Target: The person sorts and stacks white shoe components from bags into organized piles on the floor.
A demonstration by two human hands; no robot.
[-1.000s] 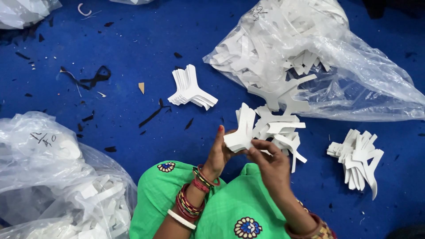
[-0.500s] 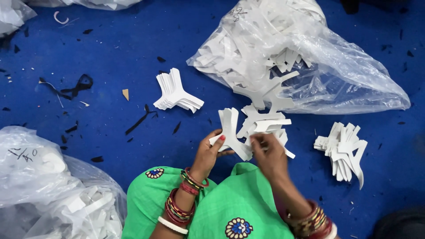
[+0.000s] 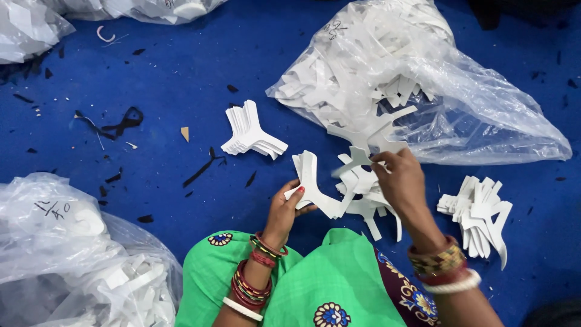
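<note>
Right hand (image 3: 399,175) now reaching to 1 o'clock, pinching cutout (image 3: 357,158) off pile (image 3: 369,200) | left hand (image 3: 287,209) fingers clamping stack (image 3: 315,184) | risk: loose stack fanning, slipping

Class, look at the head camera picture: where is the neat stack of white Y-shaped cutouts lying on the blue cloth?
The neat stack of white cutouts lies left of centre on the blue cloth, above the left hand and left of the open plastic bag.
</note>
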